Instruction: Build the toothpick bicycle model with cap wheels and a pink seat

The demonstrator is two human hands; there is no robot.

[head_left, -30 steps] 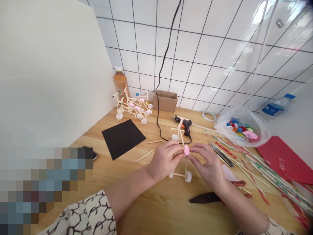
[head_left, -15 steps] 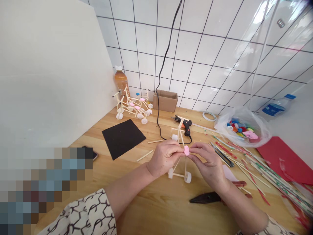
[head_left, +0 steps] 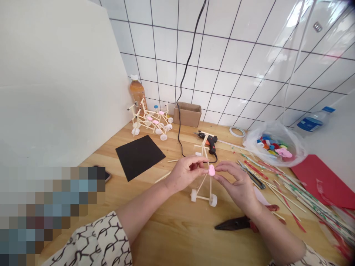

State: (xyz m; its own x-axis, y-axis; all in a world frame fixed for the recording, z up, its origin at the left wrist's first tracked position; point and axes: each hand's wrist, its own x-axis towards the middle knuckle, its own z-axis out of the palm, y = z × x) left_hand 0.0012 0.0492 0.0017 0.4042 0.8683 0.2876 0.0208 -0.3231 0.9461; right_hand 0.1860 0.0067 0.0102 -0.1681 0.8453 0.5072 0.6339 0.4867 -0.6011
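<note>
A small pink piece (head_left: 211, 170) sits at the middle of a stick frame (head_left: 204, 186) with white bottle-cap wheels, standing on the wooden table (head_left: 172, 236). My left hand (head_left: 186, 173) comes in from the left, its fingertips against the pink piece. From the right, my right hand (head_left: 235, 181) pinches the same piece. The frame's upper struts rise behind my hands, and its middle is partly hidden by my fingers.
Behind the frame lie a glue gun (head_left: 211, 143) and its black cord. Farther back stand similar stick models (head_left: 149, 122) and a cardboard box (head_left: 188, 114). A black square sheet (head_left: 138, 157) lies left; a bag of bottle caps (head_left: 274, 146), scissors (head_left: 252, 178) and straws (head_left: 305, 195) lie right.
My left hand has shifted up and to the left, its fingers straighter, so more of the stick frame shows. The pink piece and my right hand have barely moved.
</note>
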